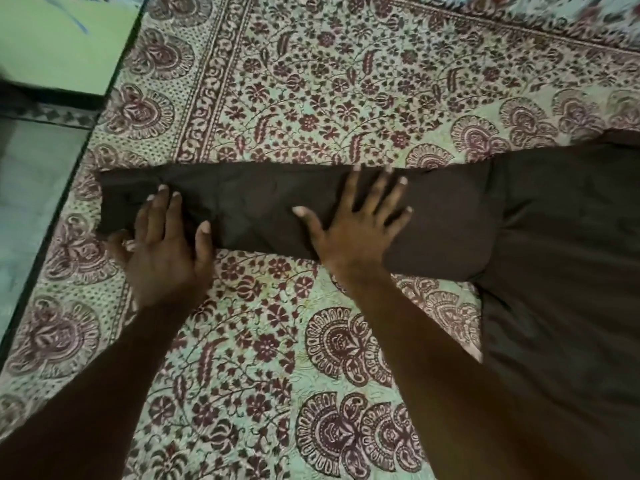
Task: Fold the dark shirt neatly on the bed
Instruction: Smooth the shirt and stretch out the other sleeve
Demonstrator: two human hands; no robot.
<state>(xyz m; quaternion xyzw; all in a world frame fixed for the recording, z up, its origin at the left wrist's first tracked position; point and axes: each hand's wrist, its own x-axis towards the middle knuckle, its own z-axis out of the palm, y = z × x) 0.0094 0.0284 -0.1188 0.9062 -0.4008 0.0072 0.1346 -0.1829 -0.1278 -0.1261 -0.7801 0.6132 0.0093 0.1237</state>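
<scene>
The dark brown shirt lies on the bed, its body filling the right side of the view. One long sleeve stretches flat to the left, almost to the bed's edge. My left hand lies flat with straight fingers on the sleeve's cuff end. My right hand presses down on the middle of the sleeve, fingers spread wide. Neither hand grips the cloth.
A patterned bedsheet in pale green with maroon flowers covers the bed. The bed's dark left edge runs diagonally, with grey floor beyond it and a light green surface at top left.
</scene>
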